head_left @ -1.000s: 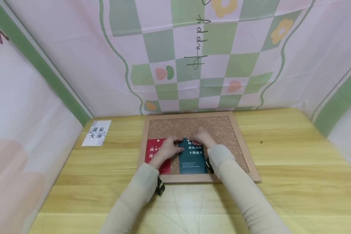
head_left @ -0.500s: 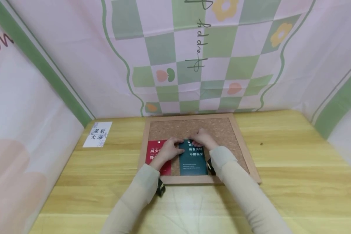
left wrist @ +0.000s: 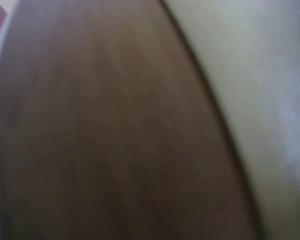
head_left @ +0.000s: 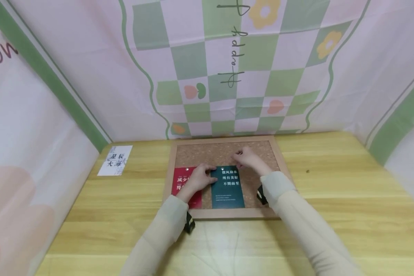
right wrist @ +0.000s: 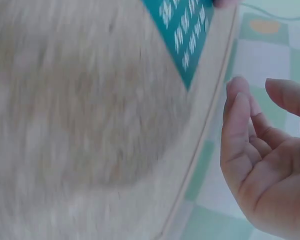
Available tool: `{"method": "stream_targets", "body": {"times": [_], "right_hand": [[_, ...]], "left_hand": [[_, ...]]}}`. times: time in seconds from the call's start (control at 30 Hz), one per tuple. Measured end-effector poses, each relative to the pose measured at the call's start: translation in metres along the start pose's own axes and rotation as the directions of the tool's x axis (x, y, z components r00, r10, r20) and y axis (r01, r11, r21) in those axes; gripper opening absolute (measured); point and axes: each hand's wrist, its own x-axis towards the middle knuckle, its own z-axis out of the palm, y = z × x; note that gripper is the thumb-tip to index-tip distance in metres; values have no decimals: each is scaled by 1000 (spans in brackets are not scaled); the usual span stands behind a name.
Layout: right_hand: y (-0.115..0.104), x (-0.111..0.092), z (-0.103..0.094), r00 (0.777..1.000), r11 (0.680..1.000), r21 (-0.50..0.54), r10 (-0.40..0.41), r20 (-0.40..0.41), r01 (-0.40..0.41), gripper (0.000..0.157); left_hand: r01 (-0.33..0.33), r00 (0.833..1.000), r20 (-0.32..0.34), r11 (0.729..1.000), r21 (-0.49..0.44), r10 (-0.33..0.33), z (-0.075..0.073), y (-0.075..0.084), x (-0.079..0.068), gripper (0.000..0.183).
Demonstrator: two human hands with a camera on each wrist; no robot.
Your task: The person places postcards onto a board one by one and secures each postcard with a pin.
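A dark teal card [head_left: 227, 193] with white lettering lies on a wood-framed cork board [head_left: 207, 154], a small white pin [head_left: 222, 169] at its top edge. My left hand [head_left: 199, 179] rests with thumb and fingertips at the card's upper left edge and partly covers a red card [head_left: 196, 200]. That red card has its own pin [head_left: 187, 169] near the top. Just off the teal card's upper right corner is my right hand [head_left: 247, 157]; in the right wrist view its thumb and bent fingers stand apart with nothing between them. The left wrist view shows mostly the brown frame, blurred.
A white card [head_left: 115, 161] with black characters lies on the wooden table [head_left: 134, 197] at the far left. Behind the board rises a patterned cloth [head_left: 220, 88] with green checks. A small dark speck [head_left: 308, 171] shows on the table at right.
My right hand has let go at the teal card's pin and moved off to the right, uncovering the pin and the lettering. The left hand has stayed in place.
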Motion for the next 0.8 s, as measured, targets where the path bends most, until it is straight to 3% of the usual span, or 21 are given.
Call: {"method": "stream_targets", "body": {"times": [0.3, 0.57, 0.8], "right_hand": [[22, -16, -35, 987, 984, -143, -120, -111, 103, 39], [46, -39, -72, 987, 967, -242, -112, -115, 81, 40], [68, -54, -87, 986, 961, -271, -88, -139, 47, 43]], "left_hand": [[14, 1000, -1, 1000, -1, -14, 1, -4, -1, 41], [4, 1000, 2, 1000, 7, -4, 1, -4, 0, 42], [5, 1000, 0, 1000, 7, -5, 0, -1, 1, 42]]}}
